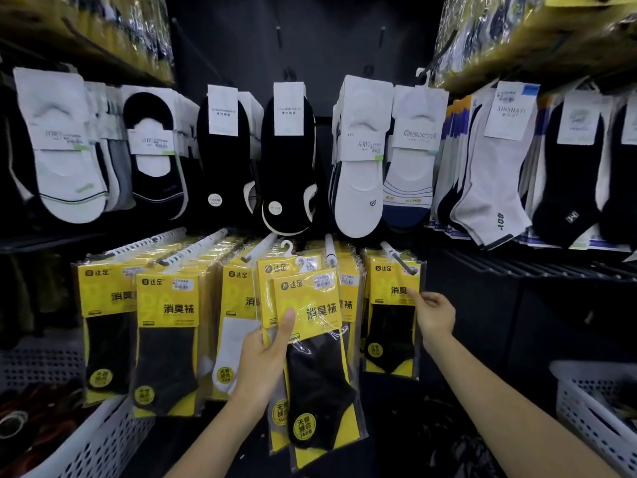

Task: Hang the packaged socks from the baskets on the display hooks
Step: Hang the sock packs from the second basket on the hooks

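Observation:
My left hand (267, 353) grips two yellow packs of black socks (312, 343), thumb on the front, in front of the lower row of display hooks. The packs' white hangers (289, 248) reach up near a hook (330, 251). My right hand (432, 313) pinches the edge of the front hanging yellow pack (391, 315) on the rightmost lower hook (396, 257). More yellow packs (165, 332) hang on the hooks to the left.
An upper row holds white and black no-show socks (286, 160) on hooks. A white perforated basket (103, 439) stands low left and another basket (593, 408) low right. Racks of ankle socks (493, 181) fill the right side.

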